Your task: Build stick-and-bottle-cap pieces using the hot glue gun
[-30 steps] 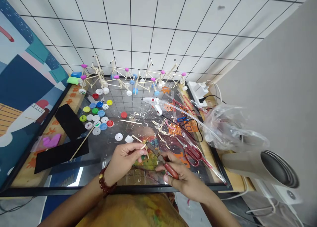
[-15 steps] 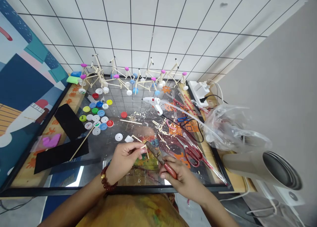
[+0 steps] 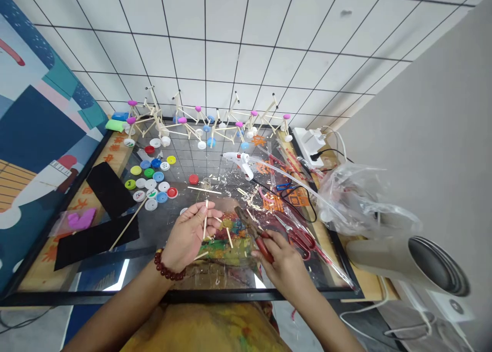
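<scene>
Between thumb and fingers, my left hand (image 3: pixel 189 234) holds a short pale wooden stick (image 3: pixel 205 220), turned nearly upright. My right hand (image 3: pixel 282 257) grips pliers (image 3: pixel 255 234) by their red handles, the dark jaws pointing up and left, apart from the stick. Another cut stick (image 3: pixel 229 237) lies on the glass between my hands, and one more (image 3: pixel 202 255) rests just below my left fingers. A longer stick (image 3: pixel 204 190) lies farther off. Red-handled scissors (image 3: pixel 300 239) lie right of the pliers.
Colourful bottle caps (image 3: pixel 151 183) are grouped at left beside black strips (image 3: pixel 109 188). Several small stick models (image 3: pixel 188 126) line the back edge. A white glue gun (image 3: pixel 240 162) sits mid-table, with wood scraps (image 3: pixel 249 198) nearby. At right are a power strip (image 3: pixel 307 144) and plastic bag (image 3: pixel 349 198).
The pliers have moved away from the stick in my left hand, slightly right. My left hand has turned palm up, bringing its stick upright. A cut stick now shows below it.
</scene>
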The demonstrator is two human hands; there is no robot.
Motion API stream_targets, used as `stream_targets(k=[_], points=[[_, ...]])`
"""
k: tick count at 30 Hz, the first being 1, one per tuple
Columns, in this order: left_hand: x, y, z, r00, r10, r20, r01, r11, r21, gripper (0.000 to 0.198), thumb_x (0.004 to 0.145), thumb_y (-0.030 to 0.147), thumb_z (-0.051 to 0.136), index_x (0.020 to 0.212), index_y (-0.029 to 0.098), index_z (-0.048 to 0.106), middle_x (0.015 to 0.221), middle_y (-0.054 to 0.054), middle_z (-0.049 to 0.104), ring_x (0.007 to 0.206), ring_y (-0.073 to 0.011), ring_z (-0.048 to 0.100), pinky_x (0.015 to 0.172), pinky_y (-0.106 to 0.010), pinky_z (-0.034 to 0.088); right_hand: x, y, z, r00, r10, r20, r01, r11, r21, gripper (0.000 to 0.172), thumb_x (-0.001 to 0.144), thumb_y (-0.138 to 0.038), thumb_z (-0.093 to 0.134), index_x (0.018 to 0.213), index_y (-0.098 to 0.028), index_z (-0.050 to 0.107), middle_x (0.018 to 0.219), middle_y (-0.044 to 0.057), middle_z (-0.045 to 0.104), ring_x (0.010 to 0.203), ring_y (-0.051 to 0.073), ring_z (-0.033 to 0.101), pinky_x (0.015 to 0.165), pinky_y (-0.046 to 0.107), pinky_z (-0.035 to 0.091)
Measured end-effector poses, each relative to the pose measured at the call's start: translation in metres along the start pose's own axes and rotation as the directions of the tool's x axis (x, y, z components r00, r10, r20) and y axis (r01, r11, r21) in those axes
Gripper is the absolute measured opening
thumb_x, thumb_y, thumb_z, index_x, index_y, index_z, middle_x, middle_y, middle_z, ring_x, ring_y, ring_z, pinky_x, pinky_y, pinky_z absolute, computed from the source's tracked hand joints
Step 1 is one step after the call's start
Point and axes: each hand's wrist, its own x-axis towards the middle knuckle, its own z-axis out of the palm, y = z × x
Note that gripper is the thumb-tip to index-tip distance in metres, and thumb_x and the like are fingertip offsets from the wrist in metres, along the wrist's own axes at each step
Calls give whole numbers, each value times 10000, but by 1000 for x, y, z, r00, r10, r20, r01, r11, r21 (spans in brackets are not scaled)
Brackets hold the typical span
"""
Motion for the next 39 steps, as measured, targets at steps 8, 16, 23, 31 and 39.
stream_targets(k=[8, 16, 23, 31, 39], points=[[2, -4, -3, 996, -71, 53, 75, 995, -70, 234, 693, 174, 811, 902, 152, 708, 822, -25, 698, 729, -103, 636, 704, -245, 531, 9, 13, 13, 999, 36, -31, -42, 971, -234, 232, 897, -405, 617, 959, -182, 634, 1189, 146, 632, 977, 283, 663, 805, 402, 554], [12, -7, -11, 991, -56, 122, 62, 997, -41, 345, 691, 208, 815, 1022, 162, 726, 727, -14, 647, 537, -38, 478, 488, -172, 353, 12, 9, 20, 999, 9, -51, -21, 973, -230, 288, 910, -438, 584, 994, -164, 616, 1194, 168, 626, 1054, 309, 596, 888, 458, 512], [17, -9, -16, 994, -47, 96, 40, 997, 71, 345, 610, 259, 871, 898, 122, 738, 735, -59, 715, 556, -69, 559, 523, -190, 431, 11, 12, 28, 990, 6, -139, -32, 982, -187, 355, 894, -460, 608, 1076, -162, 545, 1043, 131, 657, 981, 293, 609, 839, 429, 515], [11, -14, -19, 989, -17, 149, 2, 994, 105, 354, 566, 287, 891, 839, 132, 729, 747, -51, 729, 563, -86, 613, 527, -192, 488, 9, 15, 29, 976, -82, -202, 14, 948, -319, 490, 910, -518, 553, 1205, -127, 549, 1103, 163, 645, 1013, 315, 574, 869, 451, 488], [2, -18, -17, 952, -122, 282, 90, 988, 123, 379, 559, 268, 897, 842, 111, 700, 723, -61, 725, 554, -108, 640, 501, -194, 517, 41, -49, 7, 899, -205, -388, 225, 974, 6, 259, 900, -336, 640, 1129, -216, 635, 1056, 77, 703, 989, 227, 623, 864, 385, 471]])
